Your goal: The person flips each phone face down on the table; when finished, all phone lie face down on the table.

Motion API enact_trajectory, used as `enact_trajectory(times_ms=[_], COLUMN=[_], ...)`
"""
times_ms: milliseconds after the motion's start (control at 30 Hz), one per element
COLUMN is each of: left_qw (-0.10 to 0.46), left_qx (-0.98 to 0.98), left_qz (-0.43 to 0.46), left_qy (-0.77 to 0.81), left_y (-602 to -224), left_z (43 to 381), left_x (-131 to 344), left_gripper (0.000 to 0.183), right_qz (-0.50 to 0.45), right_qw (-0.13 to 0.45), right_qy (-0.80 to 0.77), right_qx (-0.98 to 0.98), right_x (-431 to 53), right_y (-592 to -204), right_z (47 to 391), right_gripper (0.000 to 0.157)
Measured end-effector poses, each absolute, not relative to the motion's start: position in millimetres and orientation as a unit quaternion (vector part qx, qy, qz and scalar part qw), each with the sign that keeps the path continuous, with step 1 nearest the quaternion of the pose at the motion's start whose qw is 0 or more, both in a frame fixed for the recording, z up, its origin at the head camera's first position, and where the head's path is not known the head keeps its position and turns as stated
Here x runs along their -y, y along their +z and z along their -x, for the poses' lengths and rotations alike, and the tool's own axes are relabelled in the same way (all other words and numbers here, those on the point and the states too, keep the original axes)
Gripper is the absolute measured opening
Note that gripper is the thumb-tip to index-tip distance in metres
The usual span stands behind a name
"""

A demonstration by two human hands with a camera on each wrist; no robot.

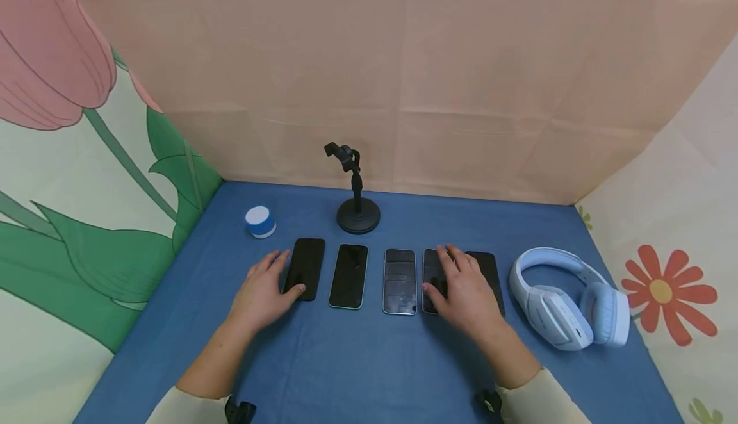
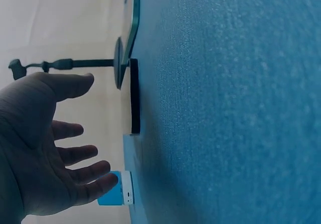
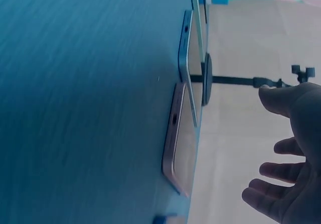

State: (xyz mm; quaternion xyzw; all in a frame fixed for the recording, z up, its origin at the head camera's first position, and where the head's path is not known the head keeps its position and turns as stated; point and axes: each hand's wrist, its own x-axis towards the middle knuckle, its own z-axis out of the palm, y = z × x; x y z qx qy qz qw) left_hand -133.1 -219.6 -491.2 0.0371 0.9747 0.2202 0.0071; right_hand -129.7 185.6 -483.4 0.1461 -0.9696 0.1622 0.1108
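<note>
Both left grip (image 1: 261, 298) and right grip (image 1: 469, 297) spread, empty, near phones (image 1: 348, 277) on blue cloth (image 1: 357, 366) before tan backdrop (image 1: 438, 78)

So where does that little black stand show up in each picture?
Head: the stand is near the middle, behind the row of phones.
Left wrist: the stand appears sideways at upper left, above the left hand.
Right wrist: the stand appears sideways at upper right, beside the right hand.
Shared landmark: the blue tabletop, in all three.
</note>
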Motion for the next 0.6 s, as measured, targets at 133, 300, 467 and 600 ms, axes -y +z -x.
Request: enact_trajectory(times_ms=[133, 300, 467, 600], left_qw=[0.009, 0.012, 0.014, 0.018], left_qx=[-0.974, -0.973, -0.973, -0.973], left_qz=[-0.033, -0.027, -0.020, -0.019], left_qy=[0.224, 0.227, 0.229, 0.229], left_y=[-492.9, -495.5, -496.4, -497.6], left_z=[134.2, 135.8, 136.2, 137.6], left_x=[220.9, 223.2, 224.2, 223.2], left_gripper=[0.082, 0.081, 0.080, 0.080], right_qz=[-0.153, -0.160, -0.173, -0.178], right_qw=[0.102, 0.096, 0.095, 0.085], right_qy=[0.173, 0.188, 0.208, 0.216], right_qx=[0.968, 0.964, 0.958, 0.956], right_x=[-173.4, -158.1, -143.0, -133.0], right_y=[-484.1, -483.9, -483.6, -484.3], right_z=[131.5, 132.6, 134.2, 134.6], right_gripper=[0.082, 0.080, 0.078, 0.076])
